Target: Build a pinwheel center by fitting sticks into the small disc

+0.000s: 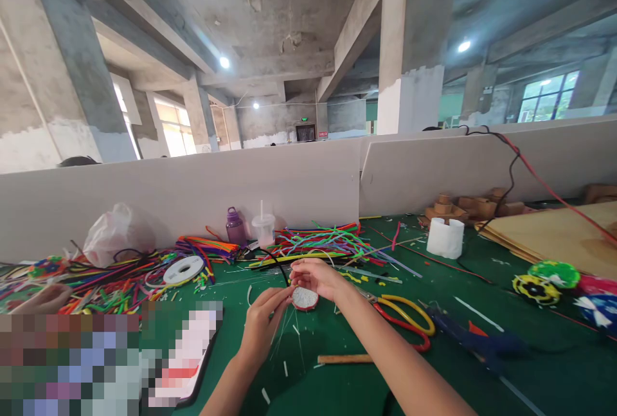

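Observation:
Near the middle of the green table [250, 352], a small round white piece with a red rim [305, 298] is between my hands. My left hand [264, 318] pinches at its left edge, fingertips pressed together around something too small to make out. My right hand [318, 278] reaches over its far side, with fingers bent and their tips near those of my left hand; what they hold is hidden. Scissors with yellow and red handles [407, 313] lie right of my right forearm. A wooden stick [344, 359] rests nearer to me.
Colourful pipe cleaners [318, 242], a white spool [184, 269], a purple bottle [236, 226] and a lidded cup [263, 231] stand or lie behind. A blue glue gun [472, 339] is at right, a phone [186, 358] at left. Another person's hand [44, 300] shows far left.

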### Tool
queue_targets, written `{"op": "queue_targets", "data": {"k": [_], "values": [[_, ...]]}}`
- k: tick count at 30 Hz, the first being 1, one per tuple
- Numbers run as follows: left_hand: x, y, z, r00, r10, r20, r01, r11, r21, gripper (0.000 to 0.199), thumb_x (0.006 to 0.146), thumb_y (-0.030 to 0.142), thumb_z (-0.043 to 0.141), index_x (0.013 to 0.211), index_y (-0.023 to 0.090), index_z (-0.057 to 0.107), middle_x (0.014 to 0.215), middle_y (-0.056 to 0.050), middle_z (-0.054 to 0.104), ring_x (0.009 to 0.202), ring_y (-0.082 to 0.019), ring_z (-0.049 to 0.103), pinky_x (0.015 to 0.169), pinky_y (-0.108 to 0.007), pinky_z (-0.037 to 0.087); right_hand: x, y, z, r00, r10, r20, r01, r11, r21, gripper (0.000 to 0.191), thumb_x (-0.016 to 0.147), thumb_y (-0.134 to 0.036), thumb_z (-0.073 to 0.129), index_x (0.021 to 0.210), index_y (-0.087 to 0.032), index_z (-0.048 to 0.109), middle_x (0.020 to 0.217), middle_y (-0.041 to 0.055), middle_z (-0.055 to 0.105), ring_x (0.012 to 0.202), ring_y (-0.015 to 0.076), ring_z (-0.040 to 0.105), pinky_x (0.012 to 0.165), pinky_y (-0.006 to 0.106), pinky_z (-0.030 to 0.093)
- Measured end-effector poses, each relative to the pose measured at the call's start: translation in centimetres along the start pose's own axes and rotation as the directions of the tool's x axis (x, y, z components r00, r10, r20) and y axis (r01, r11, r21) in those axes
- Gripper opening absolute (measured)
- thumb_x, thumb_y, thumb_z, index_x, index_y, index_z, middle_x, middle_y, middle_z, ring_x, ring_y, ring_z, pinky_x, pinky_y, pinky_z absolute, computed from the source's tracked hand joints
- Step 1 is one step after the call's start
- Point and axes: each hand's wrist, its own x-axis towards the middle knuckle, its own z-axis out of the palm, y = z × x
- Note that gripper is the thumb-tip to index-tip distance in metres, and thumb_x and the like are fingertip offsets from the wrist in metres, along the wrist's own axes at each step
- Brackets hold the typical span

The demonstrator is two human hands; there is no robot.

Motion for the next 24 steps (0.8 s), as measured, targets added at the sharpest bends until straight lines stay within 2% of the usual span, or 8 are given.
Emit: {"op": "queue_targets", "data": {"k": [6,10,13,16,21,24], "values": [[0.0,0.6,0.0,0.994,-0.1,0.037,0.103,0.991,-0.086,0.021,0.083,0.031,0.057,0.096,0.026,0.074,0.091,-0.007,0.073,0.084,-0.021,0.066,0.077,-0.029,0.05,0.6,0.5,-0.1,0.996,-0.072,-0.06,0.069,0.996,-0.059,0.008,0.071,-0.005,0.063,0.075,-0.012,0.06,0.059,0.0025,0.065,0.048,0.0097,0.062,0.048,0.018,0.045],[0.2,0.8,-0.1,0.987,-0.149,0.056,0.155,0.979,-0.131,0.023,0.082,0.034,0.057,0.094,0.025,0.075,0.088,-0.008,0.073,0.079,-0.021,0.066,0.072,-0.028,0.049,0.8,0.3,-0.6,0.981,-0.147,-0.129,0.134,0.985,-0.104,0.014,0.07,-0.005,0.061,0.082,-0.013,0.06,0.061,0.0026,0.066,0.05,0.0105,0.062,0.05,0.019,0.046],[0.4,0.9,-0.1,0.979,-0.191,0.078,0.201,0.967,-0.157,0.026,0.082,0.037,0.056,0.091,0.022,0.075,0.078,-0.007,0.072,0.069,-0.019,0.064,0.068,-0.028,0.048,0.6,-0.1,-1.3,0.952,-0.229,-0.203,0.204,0.969,-0.136,0.016,0.072,-0.006,0.059,0.086,-0.014,0.059,0.062,0.0007,0.065,0.051,0.0089,0.062,0.052,0.018,0.047],[0.5,0.7,0.0,0.961,-0.248,0.121,0.269,0.942,-0.2,0.032,0.084,0.04,0.052,0.079,0.019,0.075,0.068,-0.006,0.069,0.064,-0.018,0.06,0.062,-0.027,0.046,0.5,-0.6,-1.8,0.936,-0.269,-0.228,0.234,0.957,-0.171,0.016,0.071,-0.006,0.059,0.085,-0.014,0.06,0.061,-0.0005,0.064,0.05,0.0083,0.061,0.051,0.018,0.046],[0.8,0.3,0.2,0.91,-0.385,0.154,0.415,0.834,-0.364,0.042,0.081,0.05,0.051,0.071,0.015,0.072,0.06,-0.005,0.066,0.056,-0.016,0.057,0.056,-0.026,0.043,0.3,-0.9,-1.7,0.945,-0.306,-0.111,0.263,0.919,-0.293,0.019,0.069,-0.005,0.06,0.086,-0.013,0.063,0.058,-0.0013,0.064,0.048,0.0099,0.06,0.049,0.02,0.045],[1.0,0.3,0.1,0.868,-0.468,0.166,0.489,0.751,-0.442,0.045,0.077,0.055,0.054,0.065,0.014,0.068,0.054,-0.003,0.061,0.05,-0.014,0.054,0.053,-0.025,0.042,-0.1,-1.2,-1.3,0.952,-0.305,-0.009,0.282,0.891,-0.356,0.018,0.069,-0.013,0.064,0.088,-0.013,0.064,0.059,-0.0009,0.064,0.049,0.0109,0.061,0.05,0.021,0.046]]}}
